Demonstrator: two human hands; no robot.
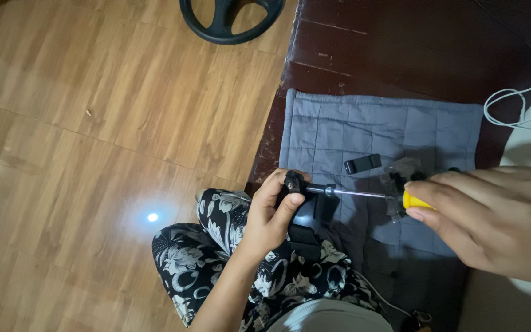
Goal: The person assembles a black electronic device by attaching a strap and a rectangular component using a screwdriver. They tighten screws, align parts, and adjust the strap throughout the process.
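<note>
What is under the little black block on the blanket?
The small black block lies on the grey quilted blanket, which covers a dark wooden surface. What's directly beneath is hidden.

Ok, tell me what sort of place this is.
Probably a room in a home, not a workshop: a wood-look floor, a dark wooden table with a grey quilted cloth as a work mat, and the person sitting in floral trousers.

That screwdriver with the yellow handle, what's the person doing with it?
A person sits over a grey quilted cloth on a dark table. Their right hand grips the screwdriver by its yellow handle, with the metal shaft pointing into a small black part. Their left hand holds that part steady. Another small black piece and a clear plastic bag lie on the cloth.
</note>
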